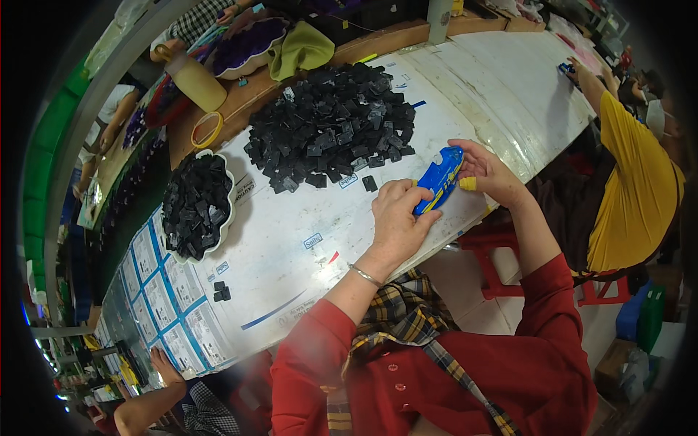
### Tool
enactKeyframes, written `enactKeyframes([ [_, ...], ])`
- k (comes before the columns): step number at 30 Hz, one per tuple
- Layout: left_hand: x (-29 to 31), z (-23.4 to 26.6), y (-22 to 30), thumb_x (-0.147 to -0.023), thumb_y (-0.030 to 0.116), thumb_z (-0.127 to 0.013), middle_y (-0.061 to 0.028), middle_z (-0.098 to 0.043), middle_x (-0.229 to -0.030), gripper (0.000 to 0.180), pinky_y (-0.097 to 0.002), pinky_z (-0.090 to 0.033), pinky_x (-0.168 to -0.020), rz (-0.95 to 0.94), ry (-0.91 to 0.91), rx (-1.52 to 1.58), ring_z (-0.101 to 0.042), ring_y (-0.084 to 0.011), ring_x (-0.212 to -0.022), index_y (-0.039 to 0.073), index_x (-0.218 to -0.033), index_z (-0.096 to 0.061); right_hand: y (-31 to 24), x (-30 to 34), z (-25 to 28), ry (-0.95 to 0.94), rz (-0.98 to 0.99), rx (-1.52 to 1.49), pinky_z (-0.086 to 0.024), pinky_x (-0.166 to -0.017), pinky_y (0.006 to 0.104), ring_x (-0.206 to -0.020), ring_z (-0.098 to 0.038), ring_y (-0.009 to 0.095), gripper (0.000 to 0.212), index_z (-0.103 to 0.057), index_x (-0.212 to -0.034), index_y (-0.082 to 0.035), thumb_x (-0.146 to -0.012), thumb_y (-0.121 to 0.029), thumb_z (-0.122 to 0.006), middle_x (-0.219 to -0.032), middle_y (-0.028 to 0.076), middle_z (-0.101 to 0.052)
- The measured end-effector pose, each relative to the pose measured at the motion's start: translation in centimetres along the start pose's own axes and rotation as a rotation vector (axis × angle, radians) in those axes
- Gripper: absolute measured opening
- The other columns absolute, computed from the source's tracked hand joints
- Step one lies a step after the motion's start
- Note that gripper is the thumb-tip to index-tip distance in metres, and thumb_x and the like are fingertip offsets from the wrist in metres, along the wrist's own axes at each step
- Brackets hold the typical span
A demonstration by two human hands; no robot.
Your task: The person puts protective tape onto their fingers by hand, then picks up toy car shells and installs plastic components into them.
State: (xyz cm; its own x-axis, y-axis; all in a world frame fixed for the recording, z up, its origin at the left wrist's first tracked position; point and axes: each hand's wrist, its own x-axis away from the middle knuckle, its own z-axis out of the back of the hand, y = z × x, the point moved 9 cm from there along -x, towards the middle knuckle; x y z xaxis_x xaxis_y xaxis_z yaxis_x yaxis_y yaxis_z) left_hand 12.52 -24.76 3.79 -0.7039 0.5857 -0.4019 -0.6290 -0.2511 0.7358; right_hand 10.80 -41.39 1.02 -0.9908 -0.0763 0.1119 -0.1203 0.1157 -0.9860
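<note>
Both hands hold a blue plastic piece (438, 180) with yellow markings and a rounded notch, shaped like a toy car body. My left hand (398, 221) grips its near left end between thumb and fingers. At its far right side, my right hand (488, 173) holds it with the fingers, one of which is wrapped in yellow tape. The piece is tilted above the edge of the white table (291, 225). One small black flat part (370, 183) lies just left of the hands, beside a large heap of similar black parts (331, 123).
A white scalloped bowl (231, 190) full of black parts stands at left, near several loose black pieces (222, 291). Behind are a tape roll (207, 130), a yellowish bottle (195, 81) and a green cloth (302, 51). A person in yellow (632, 189) sits at right; another's hand (166, 367) rests at lower left.
</note>
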Motion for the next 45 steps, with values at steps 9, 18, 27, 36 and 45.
enactKeyframes([
  [9, 2.0, 2.0, 0.0, -0.065, 0.000, -0.070, -0.0184, -0.047, -0.109, 0.020, -0.0357, -0.043, -0.080, -0.014, -0.048, 0.230, -0.049, -0.0344, -0.095, 0.003, -0.075, -0.053, -0.5, 3.1, -2.3, 0.132, 0.153, -0.087, -0.044, -0.091, 0.0293, -0.105, -0.051, 0.016, 0.049, -0.046, -0.106, -0.005, -0.066, 0.011, -0.068, -0.124, 0.013, -0.047],
  [18, 6.1, 7.8, -1.6, -0.063, -0.003, -0.073, -0.0137, -0.043, -0.115, 0.025, -0.0305, -0.042, -0.084, 0.085, 0.059, 0.333, -0.048, -0.0255, -0.102, 0.005, -0.079, -0.056, -0.5, 2.9, -8.4, 0.035, 0.085, -0.070, -0.045, -0.090, 0.0307, -0.106, -0.051, 0.017, 0.045, -0.044, -0.100, -0.006, -0.067, 0.005, -0.073, -0.122, 0.016, -0.050],
  [27, 12.3, 13.3, -4.6, -0.067, -0.010, -0.070, -0.0099, -0.050, -0.116, 0.060, -0.0324, -0.041, -0.095, 0.420, 0.348, 1.140, -0.052, -0.0198, -0.106, 0.002, -0.119, -0.042, 0.8, 2.6, -18.2, -0.064, 0.067, -0.219, -0.045, -0.091, 0.0316, -0.105, -0.051, 0.017, 0.040, -0.040, -0.093, -0.008, -0.070, 0.006, -0.071, -0.119, 0.015, -0.051],
  [36, 18.7, 16.1, -6.1, -0.078, 0.041, -0.067, -0.0158, -0.045, -0.128, 0.074, -0.0415, -0.039, -0.097, 0.659, 0.434, 1.236, -0.047, -0.0289, -0.116, 0.007, -0.134, -0.031, 4.9, 2.9, -29.6, -0.198, -0.087, -0.402, -0.043, -0.092, 0.0301, -0.108, -0.049, 0.015, 0.033, -0.039, -0.096, -0.005, -0.077, 0.008, -0.062, -0.126, 0.016, -0.041],
  [45, 22.4, 19.0, -7.0, -0.074, 0.045, -0.069, -0.0140, -0.047, -0.125, 0.082, -0.0374, -0.042, -0.091, 0.721, 0.498, 1.145, -0.049, -0.0266, -0.112, 0.006, -0.135, -0.029, 4.9, 3.2, -33.8, -0.400, -0.051, -0.193, -0.045, -0.090, 0.0291, -0.107, -0.052, 0.015, 0.025, -0.042, -0.098, -0.001, -0.080, 0.009, -0.057, -0.130, 0.019, -0.040],
])
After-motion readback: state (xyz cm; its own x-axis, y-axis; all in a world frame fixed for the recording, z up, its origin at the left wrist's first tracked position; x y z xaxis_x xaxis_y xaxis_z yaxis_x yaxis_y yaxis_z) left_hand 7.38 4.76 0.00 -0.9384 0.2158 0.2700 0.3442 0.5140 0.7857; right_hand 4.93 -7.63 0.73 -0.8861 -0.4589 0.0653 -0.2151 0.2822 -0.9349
